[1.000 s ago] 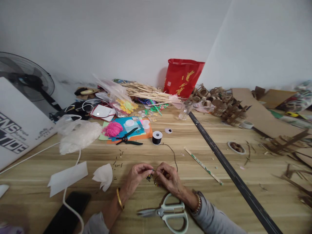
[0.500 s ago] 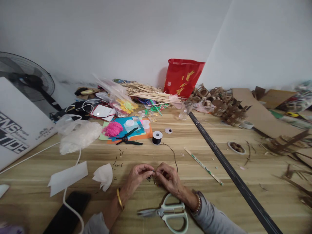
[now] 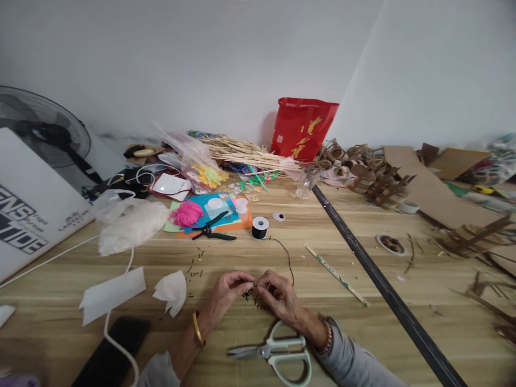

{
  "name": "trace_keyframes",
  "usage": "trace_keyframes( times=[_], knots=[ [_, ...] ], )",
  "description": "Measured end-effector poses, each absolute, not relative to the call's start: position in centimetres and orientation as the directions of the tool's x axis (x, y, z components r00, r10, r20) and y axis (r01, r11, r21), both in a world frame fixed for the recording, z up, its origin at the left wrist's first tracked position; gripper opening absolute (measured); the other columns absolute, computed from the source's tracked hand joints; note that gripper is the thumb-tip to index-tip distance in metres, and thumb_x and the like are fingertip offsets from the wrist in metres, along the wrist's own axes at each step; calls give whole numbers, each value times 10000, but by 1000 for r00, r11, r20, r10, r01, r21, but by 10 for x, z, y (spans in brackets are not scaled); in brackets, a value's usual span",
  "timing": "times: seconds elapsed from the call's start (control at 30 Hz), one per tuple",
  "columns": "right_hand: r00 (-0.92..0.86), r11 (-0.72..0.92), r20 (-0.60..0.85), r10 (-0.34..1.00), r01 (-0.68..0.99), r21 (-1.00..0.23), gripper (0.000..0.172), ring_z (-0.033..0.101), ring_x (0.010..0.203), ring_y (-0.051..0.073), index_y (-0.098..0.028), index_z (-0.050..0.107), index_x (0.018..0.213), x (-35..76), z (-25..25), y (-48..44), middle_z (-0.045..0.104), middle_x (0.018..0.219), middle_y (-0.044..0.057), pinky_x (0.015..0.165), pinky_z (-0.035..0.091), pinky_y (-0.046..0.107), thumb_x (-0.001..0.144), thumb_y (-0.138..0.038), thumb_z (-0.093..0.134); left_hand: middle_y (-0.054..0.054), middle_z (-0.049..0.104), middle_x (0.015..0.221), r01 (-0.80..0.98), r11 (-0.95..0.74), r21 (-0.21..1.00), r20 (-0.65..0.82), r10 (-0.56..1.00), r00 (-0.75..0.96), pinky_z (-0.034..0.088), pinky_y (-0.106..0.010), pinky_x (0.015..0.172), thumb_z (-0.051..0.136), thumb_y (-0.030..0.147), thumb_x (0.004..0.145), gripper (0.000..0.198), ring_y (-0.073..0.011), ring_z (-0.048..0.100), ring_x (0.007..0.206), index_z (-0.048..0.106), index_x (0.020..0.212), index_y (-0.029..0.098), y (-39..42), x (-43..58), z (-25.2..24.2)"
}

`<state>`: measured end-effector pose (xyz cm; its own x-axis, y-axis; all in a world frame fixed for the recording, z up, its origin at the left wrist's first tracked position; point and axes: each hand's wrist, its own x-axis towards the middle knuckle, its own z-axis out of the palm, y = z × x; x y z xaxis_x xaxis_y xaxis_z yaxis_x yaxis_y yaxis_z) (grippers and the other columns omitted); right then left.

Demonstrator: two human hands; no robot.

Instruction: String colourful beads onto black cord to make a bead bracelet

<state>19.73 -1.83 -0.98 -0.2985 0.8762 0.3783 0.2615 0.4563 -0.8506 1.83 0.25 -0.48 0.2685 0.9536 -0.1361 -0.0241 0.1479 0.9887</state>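
My left hand and my right hand meet fingertip to fingertip just above the table, both pinched on a thin black cord. The cord runs from behind my right hand up to a white spool of black cord. Small dark and yellowish beads dangle below my left fingertips; their exact form is too small to tell. Scissors with pale green handles lie below my hands, blades pointing left.
Black-handled pliers and pink yarn rest on coloured sheets beyond my hands. A patterned stick and a dark strip lie to the right. White tissue and a black phone-like slab are left.
The fingertips of my two hands have shifted very slightly while holding the cord. Everything else on the table stays where it was.
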Motion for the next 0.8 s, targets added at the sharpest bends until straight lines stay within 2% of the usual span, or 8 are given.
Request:
trace_keyframes(
  times=[0.4, 0.8],
  knots=[
    [-248, 454, 393, 885, 278, -847, 226, 523, 577, 124, -177, 570, 744, 197, -12, -18, 561, 653, 10, 528, 414, 222, 901, -332, 521, -17, 670, 652, -17, 120, 993, -110, 956, 273, 435, -258, 626, 778, 311, 601, 203, -156, 563, 643, 724, 705, 145, 2, 19, -5],
    [-276, 475, 406, 871, 260, -841, 219, 533, 589, 126, -179, 590, 779, 198, -14, -17, 570, 659, 15, 546, 441, 230, 917, -333, 518, -21, 667, 665, -25, 126, 992, -114, 954, 278, 433, -264, 640, 780, 322, 595, 220, -161, 563, 663, 722, 709, 143, 2, 19, -3]
  ],
)
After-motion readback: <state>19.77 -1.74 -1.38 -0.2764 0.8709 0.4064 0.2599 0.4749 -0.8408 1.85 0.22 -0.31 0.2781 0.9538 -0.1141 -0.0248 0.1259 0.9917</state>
